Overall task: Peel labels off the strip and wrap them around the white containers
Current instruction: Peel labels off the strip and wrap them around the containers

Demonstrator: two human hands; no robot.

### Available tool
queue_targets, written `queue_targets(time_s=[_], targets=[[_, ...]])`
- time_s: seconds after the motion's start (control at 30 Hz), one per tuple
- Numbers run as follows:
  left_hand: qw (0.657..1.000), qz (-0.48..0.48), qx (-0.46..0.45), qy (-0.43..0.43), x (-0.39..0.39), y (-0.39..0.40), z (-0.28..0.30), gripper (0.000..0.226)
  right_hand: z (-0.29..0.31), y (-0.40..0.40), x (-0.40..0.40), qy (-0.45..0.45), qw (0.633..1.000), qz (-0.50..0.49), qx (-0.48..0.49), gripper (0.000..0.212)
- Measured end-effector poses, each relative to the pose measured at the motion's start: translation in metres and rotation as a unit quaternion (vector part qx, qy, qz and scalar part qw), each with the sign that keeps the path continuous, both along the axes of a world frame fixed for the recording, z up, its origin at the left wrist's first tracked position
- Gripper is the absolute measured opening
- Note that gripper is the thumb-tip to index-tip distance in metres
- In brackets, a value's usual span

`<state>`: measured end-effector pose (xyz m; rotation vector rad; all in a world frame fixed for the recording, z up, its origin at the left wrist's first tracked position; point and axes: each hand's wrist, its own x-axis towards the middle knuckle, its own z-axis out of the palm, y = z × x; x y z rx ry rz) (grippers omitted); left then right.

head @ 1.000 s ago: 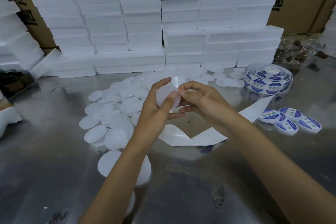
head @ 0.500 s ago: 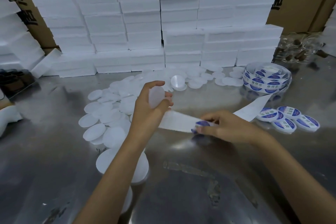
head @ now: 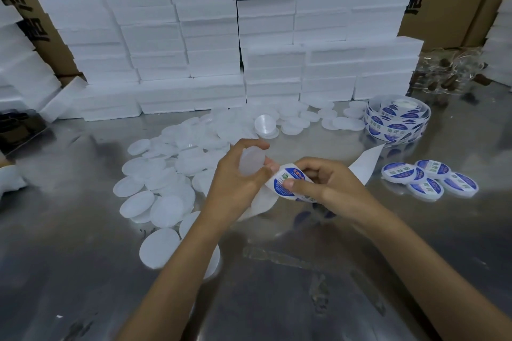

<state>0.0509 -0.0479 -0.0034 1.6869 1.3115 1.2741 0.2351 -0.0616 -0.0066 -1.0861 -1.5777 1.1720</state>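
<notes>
Gripping a white container (head: 250, 161) in curled fingers, the left hand (head: 235, 185) holds it above the tabletop (head: 304, 285). Just right of the container, the right hand (head: 329, 183) pinches a blue label (head: 285, 183) on the strip (head: 365, 163). Right of the container lie labelled containers (head: 426, 181); the roll (head: 397, 119) sits beyond them. Bare containers (head: 166, 174) spread left of it.

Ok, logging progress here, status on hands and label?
Left hand grips bare round white container. Right hand pinches blue-and-white round label on white backing strip. Nothing in the way.
</notes>
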Motion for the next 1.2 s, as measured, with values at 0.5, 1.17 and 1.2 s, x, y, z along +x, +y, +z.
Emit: queue_targets(time_s=[0.5,1.17,1.2], targets=[[0.999,0.011,-0.033,0.001,-0.002,0.005,-0.008,0.023,-0.006,-0.006,-0.015,-0.170,0.951,-0.116,0.230,0.012],[0.881,-0.104,-0.147,-0.437,-0.012,0.003,0.016,0.064,0.037,0.006,-0.047,0.122,0.979,-0.085,0.139,0.030],[0.870,-0.119,-0.153,-0.453,-0.012,0.002,0.016,0.066,0.035,0.006,-0.054,0.110,0.980,-0.082,0.144,0.029]])
